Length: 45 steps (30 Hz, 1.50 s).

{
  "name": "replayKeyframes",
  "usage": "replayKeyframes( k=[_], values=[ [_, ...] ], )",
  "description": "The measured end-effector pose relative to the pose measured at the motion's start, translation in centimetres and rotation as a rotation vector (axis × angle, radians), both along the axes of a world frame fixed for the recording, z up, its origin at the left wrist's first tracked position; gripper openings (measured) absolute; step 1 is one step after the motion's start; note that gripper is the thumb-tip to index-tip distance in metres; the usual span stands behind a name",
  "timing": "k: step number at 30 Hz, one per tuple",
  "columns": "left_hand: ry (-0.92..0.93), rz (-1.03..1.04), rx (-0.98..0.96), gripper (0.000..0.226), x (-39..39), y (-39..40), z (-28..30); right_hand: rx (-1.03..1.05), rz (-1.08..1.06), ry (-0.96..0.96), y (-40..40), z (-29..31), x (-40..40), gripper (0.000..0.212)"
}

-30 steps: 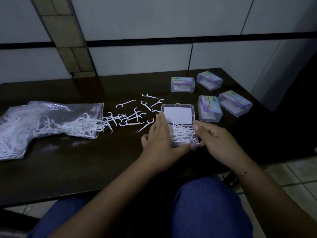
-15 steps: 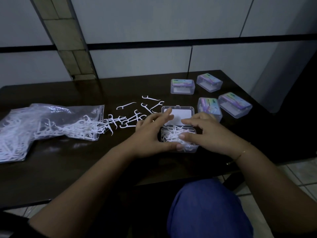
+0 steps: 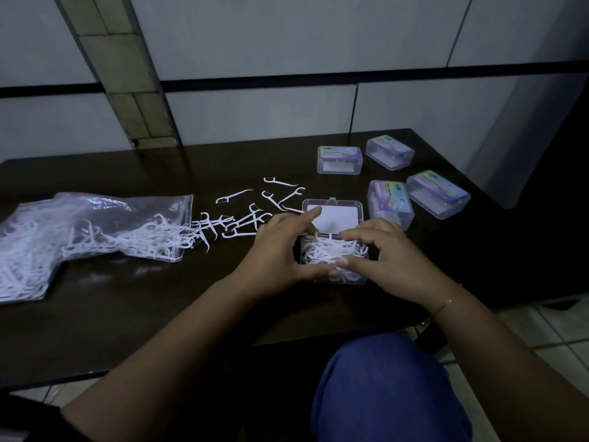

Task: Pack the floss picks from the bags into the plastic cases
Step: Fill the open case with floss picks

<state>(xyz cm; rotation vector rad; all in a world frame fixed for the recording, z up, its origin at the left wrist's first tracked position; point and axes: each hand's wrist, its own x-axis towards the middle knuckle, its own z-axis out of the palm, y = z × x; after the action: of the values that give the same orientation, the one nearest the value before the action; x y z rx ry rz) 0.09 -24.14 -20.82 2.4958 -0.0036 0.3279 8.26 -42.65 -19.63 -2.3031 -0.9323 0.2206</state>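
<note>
Floss picks (image 3: 331, 250): heaped in the open case (image 3: 333, 205), now being tucked down.
Hands: left (image 3: 280, 247) and right (image 3: 379, 253), both curled round case.
Next: probably lid shut.

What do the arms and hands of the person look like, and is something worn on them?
Both forearms are bare, with no sleeves in view. The right wrist carries a thin chain bracelet. The left hand and right hand have no gloves, and I can see no rings. The nails look short and plain, though the light is dim.
</note>
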Motion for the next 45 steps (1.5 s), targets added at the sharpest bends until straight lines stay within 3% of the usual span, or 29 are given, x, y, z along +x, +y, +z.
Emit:
replayKeyframes(
  k=[6,13,16,25,28,32,36,41,45],
  values=[
    [-0.063,0.031,0.040,0.087,-0.5,-0.6,-1.2,0.114,-0.062,0.003,-0.9,-0.8,-1.1,0.051],
    [-0.061,0.061,0.062,0.074,-0.7,-1.2,-0.7,0.358,-0.300,0.116,-1.8,-1.2,-1.0,0.030],
    [-0.062,0.098,0.054,0.067,-0.5,-1.5,-0.6,0.360,-0.291,0.149,-1.8,-1.3,-1.2,0.020],
    [-0.114,0.291,-0.007,0.049,0.1,-3.6,-1.0,0.311,-0.261,0.085,-0.9,-1.8,-1.8,0.019],
    [-0.114,0.305,-0.011,0.055,-0.2,-3.9,-1.1,0.310,-0.233,0.116,-0.9,-1.6,-1.9,0.020],
    [-0.051,0.273,-0.106,0.087,-1.4,-3.3,-1.0,0.372,-0.279,0.122,-1.7,-1.3,-2.1,0.019],
    [0.080,0.256,-0.037,0.106,-3.0,-2.4,-1.2,0.317,-0.279,0.127,-3.3,-1.7,-2.9,0.022],
    [0.133,0.231,0.065,0.100,-3.4,-2.2,-1.1,0.184,-0.232,0.049,-3.8,-1.9,-3.3,0.014],
    [0.164,0.222,0.140,0.094,-3.4,-2.5,-1.2,0.178,-0.216,-0.006,-3.4,-1.8,-3.2,0.023]
  ],
)
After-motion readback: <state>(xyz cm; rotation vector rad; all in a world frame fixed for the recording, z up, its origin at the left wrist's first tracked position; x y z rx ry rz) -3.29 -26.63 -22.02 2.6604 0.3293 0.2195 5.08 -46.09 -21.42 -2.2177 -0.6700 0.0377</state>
